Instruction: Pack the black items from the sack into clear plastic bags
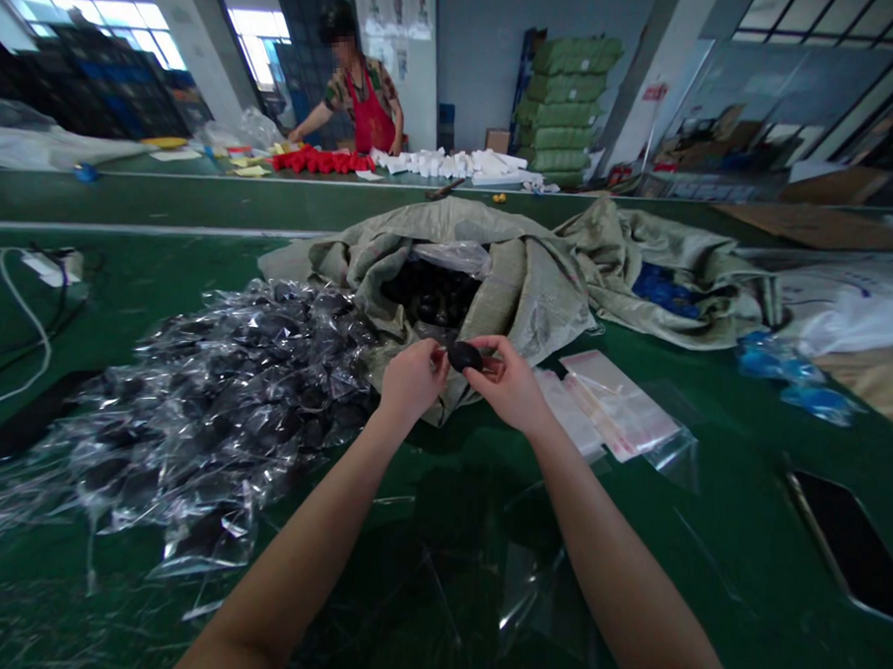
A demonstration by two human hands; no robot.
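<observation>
1. Sack (538, 296) lies open beyond my hands.
2. Right grip (478, 365) holds the black piece (463, 355) before it; left grip (443, 358) closes narrowly at its other side.
3. Bench (402, 519) carries wrapped pieces (234, 383) left, clear bags (621, 406) right.

The table (439, 502) is deep green, and the open sack (533, 291) on it grayish olive. The rounded piece (463, 356) is plain black. Clear bags (248, 383) show black contents and white glints. The flat packets (618, 401) are whitish with reddish edging. Blue pieces (665, 290) sit in the other sack (726, 288). Across the way are bright red items (321, 161) and white ones (446, 164). A person (358, 92) wears a red apron (371, 116) over a patterned top (339, 93), seemingly green and tan, though blurred.
</observation>
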